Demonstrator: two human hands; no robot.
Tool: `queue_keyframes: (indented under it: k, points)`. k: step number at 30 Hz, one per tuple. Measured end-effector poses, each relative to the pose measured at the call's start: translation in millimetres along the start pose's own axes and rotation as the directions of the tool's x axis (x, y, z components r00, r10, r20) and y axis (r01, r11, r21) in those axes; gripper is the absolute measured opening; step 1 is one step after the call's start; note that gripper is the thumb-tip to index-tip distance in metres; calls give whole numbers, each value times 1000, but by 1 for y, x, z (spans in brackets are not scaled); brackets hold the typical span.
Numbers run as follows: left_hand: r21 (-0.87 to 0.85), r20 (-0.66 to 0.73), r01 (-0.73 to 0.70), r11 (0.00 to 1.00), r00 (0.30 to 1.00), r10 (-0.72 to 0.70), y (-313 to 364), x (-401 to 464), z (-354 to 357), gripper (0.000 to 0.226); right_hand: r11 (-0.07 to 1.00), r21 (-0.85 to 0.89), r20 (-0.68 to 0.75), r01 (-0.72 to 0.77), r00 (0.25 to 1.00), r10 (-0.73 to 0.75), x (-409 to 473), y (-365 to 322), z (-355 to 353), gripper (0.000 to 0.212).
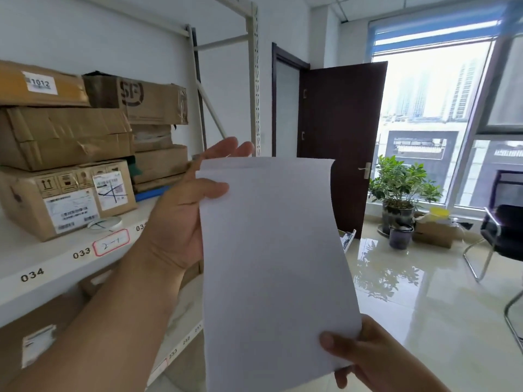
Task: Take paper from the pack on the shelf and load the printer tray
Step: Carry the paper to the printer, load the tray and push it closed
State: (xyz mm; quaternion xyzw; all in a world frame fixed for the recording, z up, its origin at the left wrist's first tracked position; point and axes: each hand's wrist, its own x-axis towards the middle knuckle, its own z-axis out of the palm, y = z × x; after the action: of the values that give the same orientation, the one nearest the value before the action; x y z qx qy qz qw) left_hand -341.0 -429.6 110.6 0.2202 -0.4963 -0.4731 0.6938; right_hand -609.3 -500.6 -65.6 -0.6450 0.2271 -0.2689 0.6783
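Beside the shelf (pixel 56 258), left hand (pixel 181 219) and right hand (pixel 368 360) both grip paper (pixel 277 264) — upright.

The sheet of paper (pixel 271 264) was plain white, unprinted. The cardboard boxes (pixel 65 137) were tan brown, striped with glossy clear tape; one carried a white label (pixel 42 82) printed 1012 in black, another a dark SF logo (pixel 131 94). The shelf edge (pixel 56 264) was white with black numbers and a red-bordered tag (pixel 111 242). The door (pixel 339 142) was dark brown. The potted plant (pixel 402 182) was green, in a dark pot. The roller blind (pixel 435 32) was blue. The floor tiles (pixel 424 321) were glossy cream. The chair (pixel 506 233) was black with a chrome frame.
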Motion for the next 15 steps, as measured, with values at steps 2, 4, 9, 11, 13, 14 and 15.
queue_keyframes:
  k: [2,4,9,11,13,14,15]
  points:
    - [-66,-43,22,998,999,-25,-14,13,5,38,1000,22,-13,4,1000,-4,-1,-1,-14,60]
    - [-98,-111,46,994,992,-57,-29,26,10,32,999,34,-48,-2,999,4,-1,0,-33,57]
    - [31,-275,-40,999,960,47,-69,76,34,39,846,513,-265,145,964,-5,9,15,-79,80]
    - [45,-301,-117,992,945,125,-90,99,55,42,632,735,-324,246,946,9,19,22,-95,71]
    - [54,-304,-171,984,936,179,-116,123,83,41,518,831,-240,202,971,7,27,19,-114,69]
    - [73,-305,-192,979,930,206,-131,134,97,41,501,848,-195,175,981,-13,29,15,-124,69]
    - [98,-306,-209,973,924,229,-145,143,111,41,495,853,-184,166,983,-13,30,10,-135,65]
